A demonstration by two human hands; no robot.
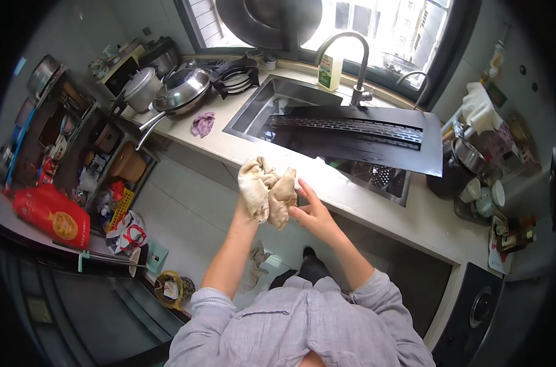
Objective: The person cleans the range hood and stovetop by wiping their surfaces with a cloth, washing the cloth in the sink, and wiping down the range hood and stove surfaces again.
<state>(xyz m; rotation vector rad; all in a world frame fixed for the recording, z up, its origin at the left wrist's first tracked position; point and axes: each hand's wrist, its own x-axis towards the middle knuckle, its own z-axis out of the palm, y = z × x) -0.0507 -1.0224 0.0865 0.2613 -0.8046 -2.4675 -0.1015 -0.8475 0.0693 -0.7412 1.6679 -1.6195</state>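
A damp-looking beige cloth (253,191), bunched and folded into two lobes, is held up in front of the counter edge. My left hand (247,211) grips it from below, with most of the fingers hidden under the fabric. On the cloth's right side is my right hand (318,217), its thumb and index finger against the edge and the other fingers partly hidden. Just beyond the cloth, a wide black panel with a slotted grille (363,131) lies across the sink (253,110).
A purple rag (203,125), a lidded wok (183,88) and a pot (142,88) stand left on the counter. Behind the sink are a faucet (365,67) and a bottle (330,72). A waste bin (173,289) and another cloth (257,264) are on the floor.
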